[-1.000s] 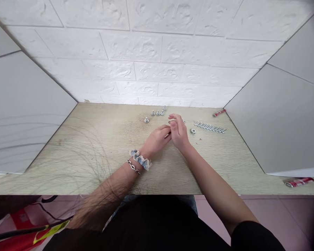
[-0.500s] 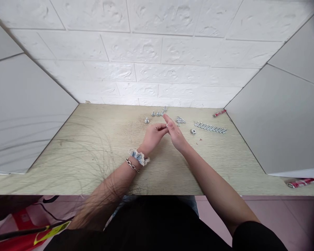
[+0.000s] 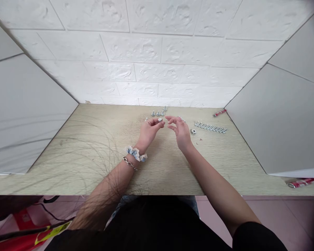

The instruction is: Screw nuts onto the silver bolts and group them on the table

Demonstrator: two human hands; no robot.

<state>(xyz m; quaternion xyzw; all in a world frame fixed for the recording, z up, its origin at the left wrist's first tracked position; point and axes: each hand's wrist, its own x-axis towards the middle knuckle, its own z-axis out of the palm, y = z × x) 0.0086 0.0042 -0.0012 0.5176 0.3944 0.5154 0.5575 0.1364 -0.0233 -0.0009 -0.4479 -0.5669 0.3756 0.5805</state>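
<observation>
My left hand [image 3: 148, 133] pinches a small round metal wheel [image 3: 160, 120] between thumb and fingertips above the table. Just right of it, my right hand [image 3: 182, 135] is open, its thumb and fingers apart and nothing visible in them. Behind the hands, several bolts [image 3: 158, 113] stand upright on wide round bases. Another such piece [image 3: 146, 119] is mostly covered by my left hand. The small pile of nuts [image 3: 183, 120] is partly hidden behind my right fingers. A loose metal wheel [image 3: 193, 131] with a centre hole lies right of that hand.
Several screws [image 3: 210, 127] lie in a slanted row on the right of the wooden table [image 3: 94, 139]. Red-and-silver tubes lie at the back corner [image 3: 219, 113] and front right edge [image 3: 302, 183]. A white brick-pattern wall [image 3: 146, 73] and grey side panels enclose the table.
My hands have come apart: the right moved right and opened, now covering part of the nut pile. The left shifted slightly left and back, with the wheel now showing in its fingertips.
</observation>
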